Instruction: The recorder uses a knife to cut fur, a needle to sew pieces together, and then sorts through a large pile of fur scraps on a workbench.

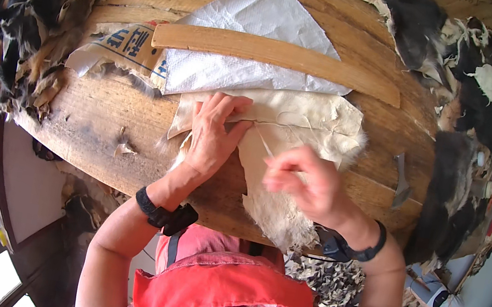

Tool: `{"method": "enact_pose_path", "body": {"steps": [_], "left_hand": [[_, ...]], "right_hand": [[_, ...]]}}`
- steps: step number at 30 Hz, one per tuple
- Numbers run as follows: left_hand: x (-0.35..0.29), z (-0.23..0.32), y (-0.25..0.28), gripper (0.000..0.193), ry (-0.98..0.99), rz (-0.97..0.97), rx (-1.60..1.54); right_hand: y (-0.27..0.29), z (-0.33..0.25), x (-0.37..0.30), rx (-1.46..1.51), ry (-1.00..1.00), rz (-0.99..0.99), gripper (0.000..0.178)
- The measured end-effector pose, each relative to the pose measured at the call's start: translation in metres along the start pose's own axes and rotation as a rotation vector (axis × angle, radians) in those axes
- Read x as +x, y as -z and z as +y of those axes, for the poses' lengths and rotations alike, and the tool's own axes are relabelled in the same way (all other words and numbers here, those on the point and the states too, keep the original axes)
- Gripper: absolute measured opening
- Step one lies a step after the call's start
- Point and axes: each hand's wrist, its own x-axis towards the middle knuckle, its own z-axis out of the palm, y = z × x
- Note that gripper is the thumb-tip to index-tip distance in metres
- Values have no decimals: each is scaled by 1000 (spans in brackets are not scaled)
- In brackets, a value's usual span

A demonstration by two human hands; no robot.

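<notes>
Pale, cream-coloured pieces of fur hide lie skin side up in front of me, an upper strip (306,106) meeting a lower piece (278,214) along a seam. Tufts of fur show at their edges. My left hand (216,129) is closed on the hide at the seam, thumb and fingers pinching its edge. From that spot a thin pale thread (265,144) runs taut to my right hand (303,182). That hand, smeared a little by motion, is closed on the thread; whether it also holds a needle cannot be made out.
A long curved wooden slat (276,53) lies across a white woven plastic sheet (250,11) beyond the hides. Dark fur scraps heap at the left (23,45) and right (466,158). A metal blade-like tool (402,183) rests on the wooden table (103,110). Below are more scraps (328,283).
</notes>
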Motion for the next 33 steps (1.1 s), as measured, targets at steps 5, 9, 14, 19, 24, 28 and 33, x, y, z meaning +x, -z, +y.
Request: {"method": "enact_pose_path", "body": {"steps": [5,9,14,19,24,28,33], "left_hand": [[1,-1,2,37,-20,19,-9],[3,8,11,39,-85,11,80],[-8,36,13,37,-351,-191,-185],[-18,44,14,14,-89,-320,-284],[-19,45,29,20,269,-610,-815],[-15,48,45,24,687,-541,-830],[5,45,39,25,737,-575,-1041]], "right_hand": [[38,-51,-37,-905,-33,338,21],[32,-81,-58,-1037,-315,143,17],[47,-118,-94,-543,-218,112,7],[76,-93,-80,-508,-149,697,25],[24,-19,-36,-245,-481,138,31],[3,15,-6,131,-389,191,12],[-18,30,15,216,-446,421,9]]}}
